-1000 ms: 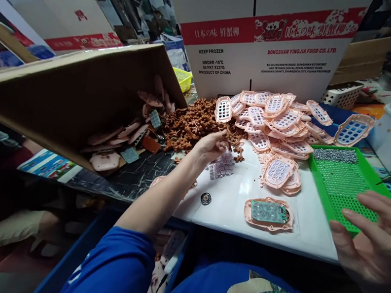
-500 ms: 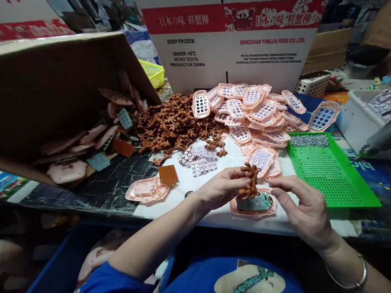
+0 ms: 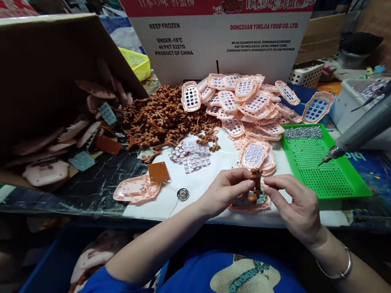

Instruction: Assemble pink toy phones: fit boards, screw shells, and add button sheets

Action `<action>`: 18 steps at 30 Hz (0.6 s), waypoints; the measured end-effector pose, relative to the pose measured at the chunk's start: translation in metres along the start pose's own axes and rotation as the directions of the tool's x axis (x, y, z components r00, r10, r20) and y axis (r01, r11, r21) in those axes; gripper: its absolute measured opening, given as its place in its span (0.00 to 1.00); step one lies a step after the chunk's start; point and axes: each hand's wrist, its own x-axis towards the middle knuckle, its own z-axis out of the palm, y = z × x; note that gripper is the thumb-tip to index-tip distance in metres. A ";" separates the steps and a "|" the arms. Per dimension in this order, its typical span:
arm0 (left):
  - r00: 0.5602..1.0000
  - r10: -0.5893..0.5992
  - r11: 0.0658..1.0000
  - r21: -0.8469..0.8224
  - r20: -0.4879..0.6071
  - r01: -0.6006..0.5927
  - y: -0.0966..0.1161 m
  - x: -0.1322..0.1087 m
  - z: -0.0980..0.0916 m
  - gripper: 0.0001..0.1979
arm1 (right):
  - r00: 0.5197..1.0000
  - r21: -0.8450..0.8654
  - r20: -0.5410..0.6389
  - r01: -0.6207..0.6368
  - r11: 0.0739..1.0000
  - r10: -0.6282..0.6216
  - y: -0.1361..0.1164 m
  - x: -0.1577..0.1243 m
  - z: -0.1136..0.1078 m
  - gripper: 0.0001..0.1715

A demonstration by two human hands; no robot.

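Turned edge-on since earlier, the brown piece [image 3: 257, 183] is pinched steady by the left hand [image 3: 226, 190] (right hand [image 3: 297, 206] half-open, contact unclear).

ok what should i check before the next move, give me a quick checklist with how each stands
1. Brown piece gripped: ok, pinched in the left hand.
2. Right hand touching that piece: cannot tell; its fingertips are close beside it.
3. Pink shell beneath the hands fully visible: not ok, hands and brown piece partly cover it.
4. Screwdriver clear of both hands: ok, its tip is over the green tray.
5. Round black part clear of both hands: ok, lying apart from them.
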 end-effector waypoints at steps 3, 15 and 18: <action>0.995 -0.041 0.996 -0.070 0.094 0.048 -0.002 -0.002 -0.003 0.15 | 0.996 0.016 0.005 -0.085 0.996 0.085 0.002 0.000 -0.001 0.13; 0.973 -0.168 0.928 -0.309 0.157 0.211 -0.003 -0.003 -0.004 0.16 | 0.978 0.133 0.045 -0.206 0.969 0.202 0.001 0.002 -0.002 0.16; 0.957 -0.185 0.888 -0.379 0.222 0.260 -0.002 -0.003 -0.006 0.16 | 0.973 0.163 0.076 -0.226 0.960 0.216 -0.001 0.002 -0.001 0.16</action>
